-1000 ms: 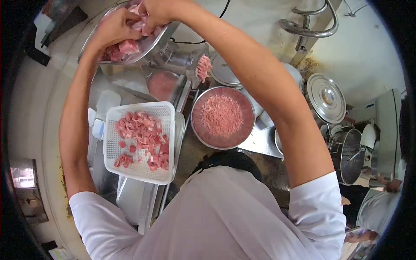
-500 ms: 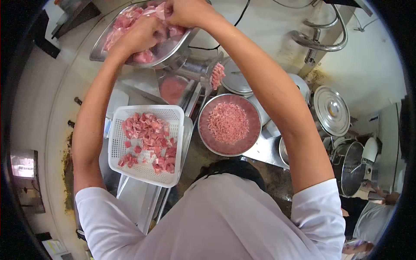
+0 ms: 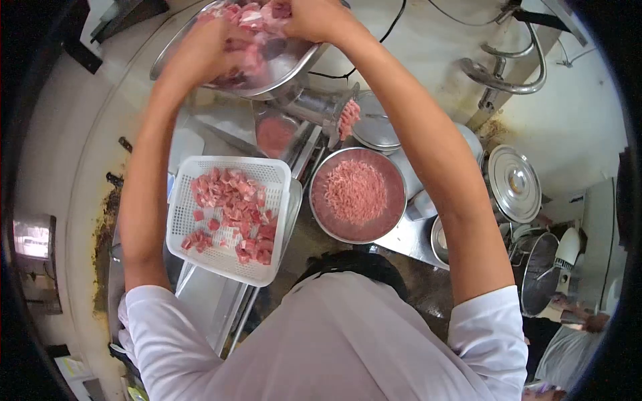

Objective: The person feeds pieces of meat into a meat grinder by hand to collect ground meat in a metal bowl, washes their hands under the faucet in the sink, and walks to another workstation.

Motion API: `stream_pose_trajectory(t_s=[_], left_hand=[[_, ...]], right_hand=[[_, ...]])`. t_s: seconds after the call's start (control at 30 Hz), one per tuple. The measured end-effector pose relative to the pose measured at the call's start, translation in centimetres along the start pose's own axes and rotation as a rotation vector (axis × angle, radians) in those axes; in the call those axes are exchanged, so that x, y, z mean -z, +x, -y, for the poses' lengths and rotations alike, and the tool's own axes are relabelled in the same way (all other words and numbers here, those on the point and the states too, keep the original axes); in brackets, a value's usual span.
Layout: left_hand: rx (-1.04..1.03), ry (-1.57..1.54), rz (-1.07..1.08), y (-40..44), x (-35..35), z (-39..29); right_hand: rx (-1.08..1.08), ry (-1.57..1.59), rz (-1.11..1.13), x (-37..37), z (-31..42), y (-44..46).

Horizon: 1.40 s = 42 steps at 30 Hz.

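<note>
Both my hands are in the steel tray at the top, among pieces of raw meat (image 3: 251,19). My left hand (image 3: 207,50) is blurred by motion, its fingers over pink meat. Toward the tray's right side, my right hand (image 3: 311,20) bends over the meat, closed around a piece. The tray (image 3: 287,80) sits on top of a meat grinder (image 3: 311,105), and strands of minced meat (image 3: 349,119) hang from its outlet. Below the outlet stands a round steel bowl (image 3: 317,217) holding minced meat (image 3: 354,192). A white basket (image 3: 184,234) holds cut meat cubes (image 3: 234,200).
Lidded pots (image 3: 515,184) stand at the right, beside a deep steel pot (image 3: 538,274). A curved metal mixer hook (image 3: 508,83) hangs at the upper right. Another person (image 3: 568,354) is at the lower right edge. A black cable runs behind the grinder.
The view has shifted, so the tray, basket and bowl appear further right. My left hand has moved within the tray, and more of the meat shows between my hands.
</note>
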State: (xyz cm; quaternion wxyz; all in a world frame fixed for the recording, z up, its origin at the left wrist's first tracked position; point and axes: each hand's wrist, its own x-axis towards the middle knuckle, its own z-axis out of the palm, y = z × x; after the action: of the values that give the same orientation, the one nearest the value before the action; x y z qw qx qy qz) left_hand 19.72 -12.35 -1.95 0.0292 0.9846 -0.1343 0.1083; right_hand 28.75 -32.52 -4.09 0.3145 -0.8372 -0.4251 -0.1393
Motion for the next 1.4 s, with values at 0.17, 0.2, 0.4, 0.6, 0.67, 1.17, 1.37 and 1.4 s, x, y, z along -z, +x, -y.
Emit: stream_pose_trajectory(t_s=[0.17,0.2,0.4,0.6,0.67,1.17,1.37,1.4], left_hand=[[-0.175,0.078,-0.086,2.9,-3.4,-0.1],[-0.234,0.040,-0.038,3.1,-2.7,-0.8],[-0.186,0.117,-0.186,1.5,0.0,0.1],[0.048,0.027,-0.057,2.4,1.5,-0.1],[-0.248,-0.101,-0.263,3.3,-1.4,2.9],[-0.387,0.167,0.406,6.0,0.2,2.3],[-0.155,0.057,0.074,5.8,-1.1,1.8],[-0.147,0.054,0.079,5.3,-1.0,1.8]], right_hand=[[-0.146,-0.132,-0.059,-2.1,-1.3,1.4],[-0.138,-0.140,-0.065,-1.7,-1.0,1.3],[-0.103,-0.115,-0.072,-1.3,-0.7,0.4],[0.004,-0.199,0.122,-0.4,-1.0,1.6],[0.265,-0.075,0.251,-1.2,-2.2,2.0],[-0.088,-0.400,0.125,-0.9,0.1,0.8],[0.206,-0.231,0.210,-2.9,-4.7,3.6],[0.281,-0.142,0.143,-3.5,-5.3,3.7]])
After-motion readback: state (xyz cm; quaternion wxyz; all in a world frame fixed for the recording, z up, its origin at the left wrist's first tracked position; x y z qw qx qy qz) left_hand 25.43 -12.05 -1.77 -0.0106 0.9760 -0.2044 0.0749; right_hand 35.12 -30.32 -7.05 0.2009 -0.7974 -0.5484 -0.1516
